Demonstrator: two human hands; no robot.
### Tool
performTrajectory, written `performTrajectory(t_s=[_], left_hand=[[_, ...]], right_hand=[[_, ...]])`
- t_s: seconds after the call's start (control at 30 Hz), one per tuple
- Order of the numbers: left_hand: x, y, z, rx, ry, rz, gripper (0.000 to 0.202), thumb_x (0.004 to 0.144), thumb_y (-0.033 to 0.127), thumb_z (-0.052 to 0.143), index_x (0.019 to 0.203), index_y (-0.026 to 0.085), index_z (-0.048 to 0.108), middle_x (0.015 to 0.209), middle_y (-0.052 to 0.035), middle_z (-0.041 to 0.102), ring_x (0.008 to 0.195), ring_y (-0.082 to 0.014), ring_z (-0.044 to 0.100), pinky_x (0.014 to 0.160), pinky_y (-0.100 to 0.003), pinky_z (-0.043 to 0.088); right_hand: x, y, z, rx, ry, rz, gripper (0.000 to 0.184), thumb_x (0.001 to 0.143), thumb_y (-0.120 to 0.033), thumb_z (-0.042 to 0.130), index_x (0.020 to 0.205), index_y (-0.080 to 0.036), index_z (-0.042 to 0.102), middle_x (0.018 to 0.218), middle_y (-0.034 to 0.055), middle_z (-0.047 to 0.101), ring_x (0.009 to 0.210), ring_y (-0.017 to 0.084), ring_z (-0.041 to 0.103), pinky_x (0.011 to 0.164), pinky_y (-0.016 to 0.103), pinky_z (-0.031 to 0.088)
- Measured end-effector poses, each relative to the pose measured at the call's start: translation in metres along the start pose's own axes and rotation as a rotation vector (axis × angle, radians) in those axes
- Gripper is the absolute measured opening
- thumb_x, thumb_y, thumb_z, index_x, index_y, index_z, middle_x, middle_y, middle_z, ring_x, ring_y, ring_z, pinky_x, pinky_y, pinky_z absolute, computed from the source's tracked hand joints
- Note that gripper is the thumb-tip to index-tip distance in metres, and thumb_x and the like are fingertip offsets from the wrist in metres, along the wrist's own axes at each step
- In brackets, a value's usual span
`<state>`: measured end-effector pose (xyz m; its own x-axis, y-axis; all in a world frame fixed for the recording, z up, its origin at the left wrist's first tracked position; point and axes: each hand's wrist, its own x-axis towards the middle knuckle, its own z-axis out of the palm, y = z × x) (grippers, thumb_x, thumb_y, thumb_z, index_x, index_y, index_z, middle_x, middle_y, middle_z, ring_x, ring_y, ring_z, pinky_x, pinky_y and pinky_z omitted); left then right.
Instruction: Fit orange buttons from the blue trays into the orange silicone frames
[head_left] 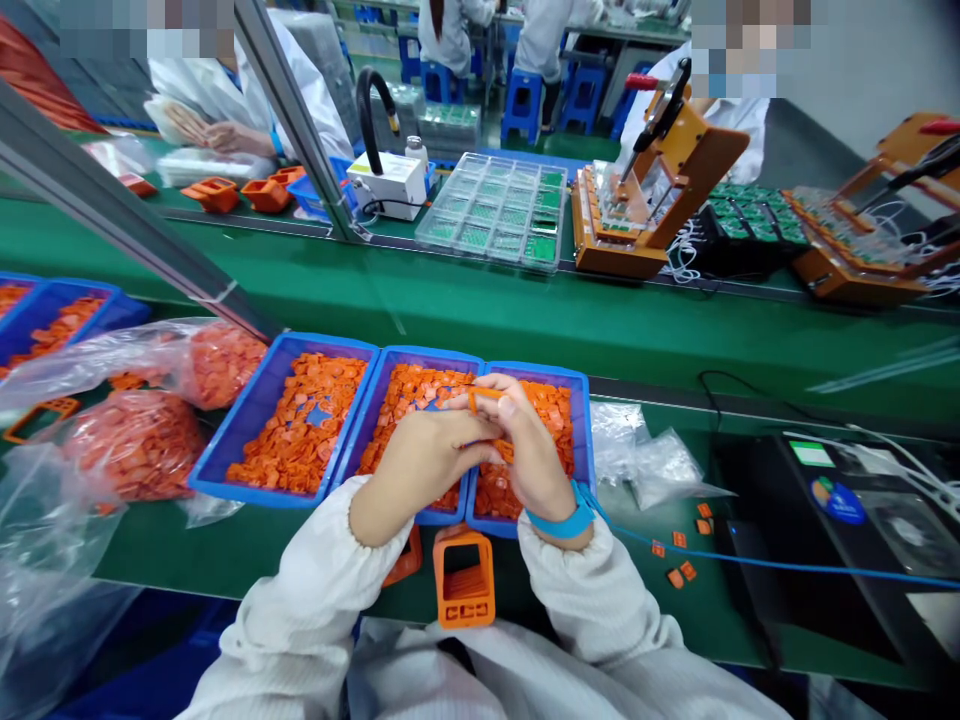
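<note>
Both hands are together above the blue bins, closed around an orange plastic frame (486, 394), mostly hidden by my fingers. My left hand (431, 445) reaches in from the left, its fingers meeting the right hand's. On the other side, my right hand (531, 455) has its thumb against the frame, and a blue wrist strap (562, 515) circles that wrist. Beneath them are the middle blue bin (431, 354) and the right blue bin (588, 430), both holding small orange plastic pieces. A stack of orange frames (465, 612) lies on the table close to my body.
Another blue bin (330, 344) and bagged orange pieces (135, 445) are at left. Clear plastic bags (660, 465), loose orange pieces (679, 540) and a black device (825, 560) lie right. A metal post (157, 210) slants across; orange clamp fixtures (637, 215) stand behind. Co-workers sit beyond.
</note>
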<state>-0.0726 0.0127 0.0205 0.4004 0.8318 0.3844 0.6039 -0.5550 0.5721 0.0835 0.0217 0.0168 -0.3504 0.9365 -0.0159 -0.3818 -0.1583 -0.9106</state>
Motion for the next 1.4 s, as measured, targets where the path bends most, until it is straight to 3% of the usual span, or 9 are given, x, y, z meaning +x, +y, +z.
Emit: performTrajectory(t_s=[0.1,0.2,0.27,0.33,0.43,0.53,0.87,1.13,1.4], left_hand=[[0.001,-0.001,-0.004,0.008,0.200,0.160,0.011,0.099,0.031,0.074,0.098,0.020,0.077,0.099,-0.0040,0.083,0.088,-0.0163,0.078,0.077,-0.025,0.057],[0.001,-0.005,-0.010,0.044,0.386,0.095,0.019,0.101,0.034,0.070,0.089,0.019,0.070,0.085,-0.0037,0.077,0.077,-0.0151,0.072,0.071,-0.025,0.055],[0.004,-0.008,-0.009,0.124,0.289,-0.048,0.022,0.103,0.032,0.065,0.086,0.019,0.067,0.076,-0.0014,0.072,0.067,-0.0144,0.066,0.063,-0.026,0.049],[0.007,-0.012,-0.001,0.249,0.021,-0.098,0.021,0.103,0.030,0.063,0.087,0.018,0.069,0.076,-0.0028,0.073,0.067,-0.0172,0.067,0.063,-0.028,0.047],[0.008,-0.017,0.020,0.302,-0.383,0.071,0.013,0.097,0.027,0.070,0.089,0.019,0.076,0.090,-0.0075,0.079,0.088,-0.0254,0.072,0.080,-0.036,0.051],[0.003,-0.020,0.042,0.246,-0.562,0.177,0.006,0.090,0.024,0.076,0.093,0.021,0.080,0.101,-0.0086,0.081,0.101,-0.0292,0.073,0.094,-0.042,0.049],[-0.016,-0.026,0.069,0.289,-0.529,0.116,0.022,0.084,0.020,0.075,0.105,0.020,0.083,0.105,-0.0125,0.082,0.104,-0.0340,0.073,0.108,-0.053,0.044],[-0.025,-0.021,0.083,0.317,-0.533,0.139,0.020,0.095,0.016,0.063,0.098,0.018,0.083,0.099,-0.0120,0.081,0.101,-0.0305,0.072,0.122,-0.061,0.034],[-0.026,-0.020,0.087,0.366,-0.520,0.172,0.020,0.095,0.014,0.061,0.090,0.017,0.081,0.093,-0.0123,0.080,0.098,-0.0321,0.070,0.115,-0.063,0.039]], right_hand=[[-0.002,-0.008,-0.004,0.093,0.021,-0.015,0.036,0.102,-0.059,0.059,0.123,-0.030,0.058,0.130,0.0071,0.076,0.118,0.024,0.073,0.102,0.041,0.057],[-0.003,-0.016,-0.010,0.141,0.061,-0.016,0.040,0.097,-0.061,0.066,0.121,-0.031,0.057,0.135,0.0083,0.076,0.116,0.023,0.074,0.099,0.040,0.059],[-0.003,-0.020,-0.013,0.154,0.087,-0.017,0.041,0.094,-0.061,0.070,0.120,-0.031,0.058,0.136,0.0087,0.075,0.113,0.023,0.074,0.097,0.039,0.060],[-0.004,-0.023,-0.014,0.172,0.094,-0.025,0.044,0.091,-0.062,0.073,0.119,-0.030,0.059,0.137,0.0090,0.075,0.110,0.022,0.075,0.094,0.038,0.061],[-0.004,-0.023,-0.012,0.199,0.081,-0.021,0.048,0.088,-0.064,0.076,0.118,-0.030,0.060,0.137,0.0100,0.075,0.107,0.022,0.075,0.094,0.038,0.062],[-0.004,-0.023,-0.009,0.208,0.059,-0.006,0.047,0.089,-0.063,0.075,0.116,-0.029,0.058,0.136,0.0107,0.075,0.108,0.022,0.074,0.098,0.040,0.060],[-0.006,-0.018,-0.008,0.178,-0.019,-0.026,0.045,0.089,-0.063,0.075,0.114,-0.029,0.058,0.134,0.0092,0.074,0.112,0.021,0.072,0.099,0.036,0.056],[-0.005,-0.017,-0.006,0.156,0.013,-0.028,0.047,0.089,-0.066,0.073,0.114,-0.029,0.057,0.131,0.0095,0.075,0.110,0.022,0.072,0.101,0.038,0.055],[-0.005,-0.021,-0.004,0.223,0.038,-0.029,0.045,0.090,-0.064,0.074,0.113,-0.030,0.055,0.133,0.0095,0.075,0.109,0.021,0.073,0.096,0.035,0.057]])
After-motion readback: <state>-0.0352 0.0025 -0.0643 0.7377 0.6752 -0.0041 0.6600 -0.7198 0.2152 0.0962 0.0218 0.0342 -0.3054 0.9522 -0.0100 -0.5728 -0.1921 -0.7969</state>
